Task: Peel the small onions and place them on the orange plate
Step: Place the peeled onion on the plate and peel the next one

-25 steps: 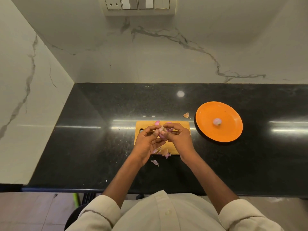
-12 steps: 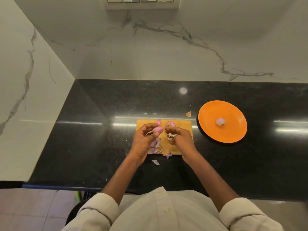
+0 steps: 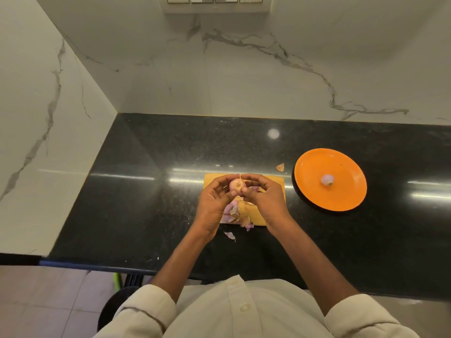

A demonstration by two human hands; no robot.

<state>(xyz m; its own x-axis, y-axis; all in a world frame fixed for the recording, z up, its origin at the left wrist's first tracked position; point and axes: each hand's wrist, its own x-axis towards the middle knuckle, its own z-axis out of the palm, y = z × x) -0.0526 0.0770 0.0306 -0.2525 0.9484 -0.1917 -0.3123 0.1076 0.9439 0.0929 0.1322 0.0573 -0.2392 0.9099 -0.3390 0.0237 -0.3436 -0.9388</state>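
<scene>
Flanking cutting board [image 3: 275,185]: loose peels [image 3: 231,212], plate [image 3: 346,198].

Black desk [image 3: 151,203], yellow board [image 3: 273,185] at centre, orange plate [image 3: 314,191] right, peel scraps [image 3: 280,167] beside the board.

Shiny stone everywhere, dry papery skins in the middle

The countertop [image 3: 146,191] looks like polished black granite, speckled and glossy enough to mirror the lights, while the wall [image 3: 244,81] is smooth white marble with grey veins and a softer sheen. The orange plate [image 3: 341,198] looks like smooth plastic with a dull gloss. The cutting board [image 3: 256,215] looks like matt, pale wood. The onion peels [image 3: 230,211] are thin, papery and dry, and the peeled onion [image 3: 327,179] on the plate looks smooth and slightly shiny. The shirt [image 3: 244,313] is soft, matt, cream cloth.
</scene>
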